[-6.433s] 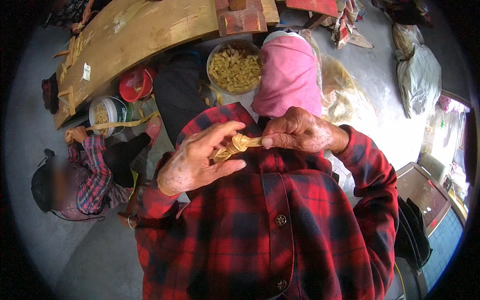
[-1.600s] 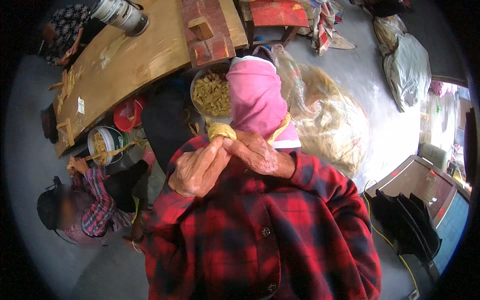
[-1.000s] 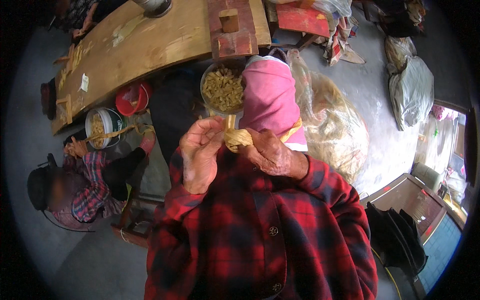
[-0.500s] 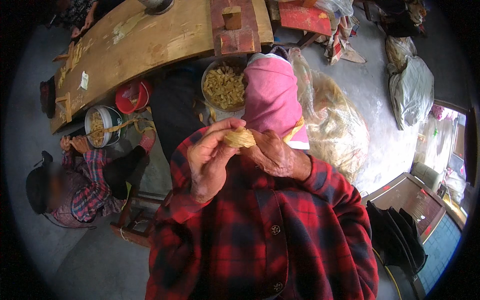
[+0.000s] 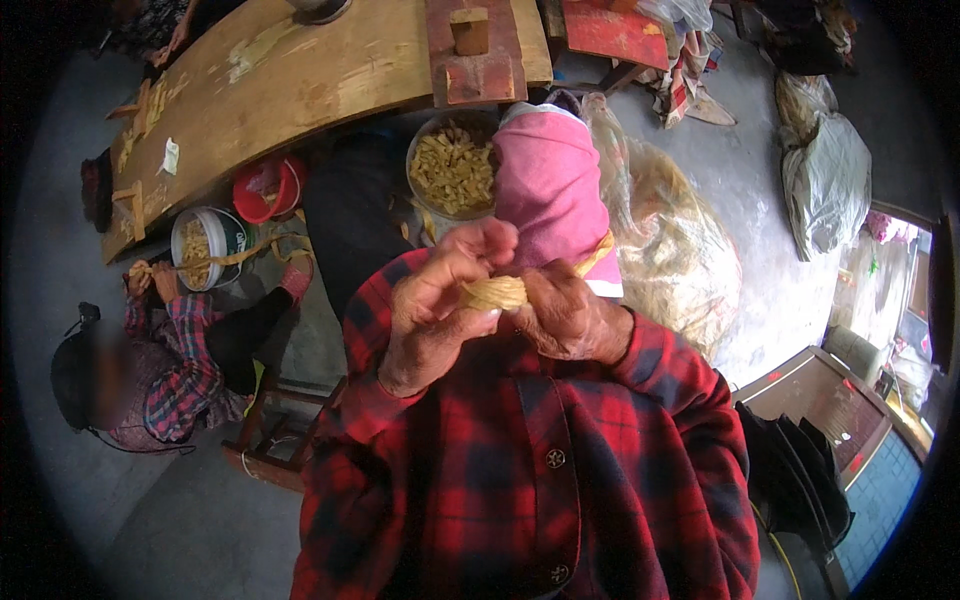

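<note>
A small coiled bundle of pale yellow, strip-like material (image 5: 497, 293) sits between my two hands in front of my chest. My left hand (image 5: 440, 305) has its thumb pressed against the bundle's near side, with some fingers raised above it. Closed around the bundle's right end, my right hand (image 5: 578, 315) hides that part. A yellow strip (image 5: 597, 255) trails beyond my right hand over the pink cloth (image 5: 545, 180) on my lap. Past my hands stands a round tub (image 5: 412, 178) full of short yellowish pieces.
A long wooden table (image 5: 330, 65) spans the far left. A red bucket (image 5: 262, 205) and a white bucket (image 5: 232, 240) stand before it. At left, a seated person (image 5: 185, 385) handles a similar strip. Large plastic bags (image 5: 680, 250) lie to the right.
The fingers of my left hand have lifted off the bundle, while its thumb stays against it. The bundle and both hands have shifted slightly to the right and nearer.
</note>
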A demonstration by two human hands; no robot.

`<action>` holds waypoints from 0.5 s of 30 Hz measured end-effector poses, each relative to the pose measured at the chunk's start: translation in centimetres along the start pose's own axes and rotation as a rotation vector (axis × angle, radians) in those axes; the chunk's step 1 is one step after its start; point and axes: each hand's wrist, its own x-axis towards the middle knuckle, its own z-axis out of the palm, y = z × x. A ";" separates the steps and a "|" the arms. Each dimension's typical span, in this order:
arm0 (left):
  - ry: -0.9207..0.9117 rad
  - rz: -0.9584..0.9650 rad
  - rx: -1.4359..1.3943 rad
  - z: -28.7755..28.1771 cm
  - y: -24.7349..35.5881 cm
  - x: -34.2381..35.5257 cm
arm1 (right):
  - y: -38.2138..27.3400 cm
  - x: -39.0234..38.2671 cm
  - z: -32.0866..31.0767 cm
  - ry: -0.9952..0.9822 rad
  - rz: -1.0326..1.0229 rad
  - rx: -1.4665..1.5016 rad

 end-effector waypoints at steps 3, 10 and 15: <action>-0.012 0.091 0.249 -0.8 -0.1 0.3 | 0.5 0.7 -0.8 -0.013 -0.058 -0.204; 0.058 -0.369 0.023 -1.4 -1.3 -0.5 | 1.4 0.8 -1.8 -0.179 -0.040 -0.499; -0.070 -0.406 0.033 -1.7 -0.8 -1.1 | 1.1 1.6 -3.6 -0.210 -0.155 -0.399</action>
